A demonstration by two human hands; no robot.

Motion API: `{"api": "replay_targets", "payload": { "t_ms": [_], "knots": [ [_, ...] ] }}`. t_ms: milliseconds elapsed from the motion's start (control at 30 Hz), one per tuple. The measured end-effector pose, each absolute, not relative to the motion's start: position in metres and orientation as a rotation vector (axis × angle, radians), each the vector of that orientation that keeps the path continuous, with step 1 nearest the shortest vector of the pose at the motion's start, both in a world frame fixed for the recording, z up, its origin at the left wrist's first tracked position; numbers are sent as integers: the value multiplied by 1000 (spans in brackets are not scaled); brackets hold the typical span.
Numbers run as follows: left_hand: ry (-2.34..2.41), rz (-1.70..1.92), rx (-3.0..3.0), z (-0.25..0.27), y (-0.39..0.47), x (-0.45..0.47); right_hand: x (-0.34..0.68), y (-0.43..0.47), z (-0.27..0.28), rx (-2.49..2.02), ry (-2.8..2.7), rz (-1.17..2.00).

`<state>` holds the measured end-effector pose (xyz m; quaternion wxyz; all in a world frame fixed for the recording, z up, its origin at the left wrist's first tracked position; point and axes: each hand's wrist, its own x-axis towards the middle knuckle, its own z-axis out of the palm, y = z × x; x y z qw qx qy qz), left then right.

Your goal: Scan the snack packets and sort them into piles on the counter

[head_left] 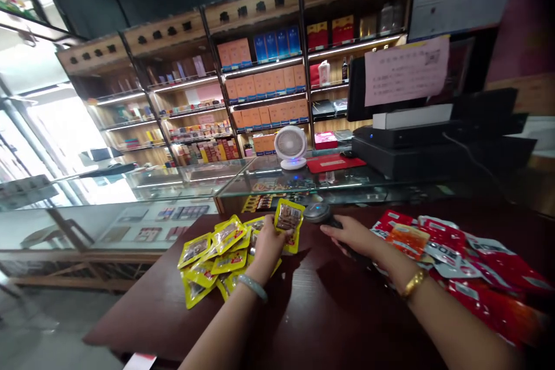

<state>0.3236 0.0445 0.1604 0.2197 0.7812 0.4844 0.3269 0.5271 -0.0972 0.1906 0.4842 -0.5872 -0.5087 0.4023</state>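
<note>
In my left hand (269,245) is a yellow snack packet (289,217), held up with its barcode side showing; the fingers are closed on its edge. My right hand (352,235) is wrapped around the dark handle of a barcode scanner (317,212), whose grey head points toward the packet. A pile of similar yellow packets (229,237) lies on the dark table just left of my left hand. Red and white packets (451,243) are heaped beyond my right forearm, with an orange packet (407,240) among them.
Behind the dark red-brown table (303,312) runs a glass display counter (208,170). On it stand a white fan (290,144), a red mat (336,163), and a black cash drawer (403,156) below a monitor with a pink paper (405,72). Shelves of boxes (271,78) line the back wall.
</note>
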Motion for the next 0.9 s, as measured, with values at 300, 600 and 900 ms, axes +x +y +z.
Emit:
{"api": "replay_targets", "payload": {
  "t_ms": [300,600,900],
  "knots": [
    [1220,951,2090,143,50,339,541,-97,184,-1401,-1200,1063],
    [914,825,2045,126,46,355,536,-96,180,-1468,-1159,1075],
    [1422,530,2768,157,51,299,524,-95,177,-1546,-1210,1097]
  ]
}}
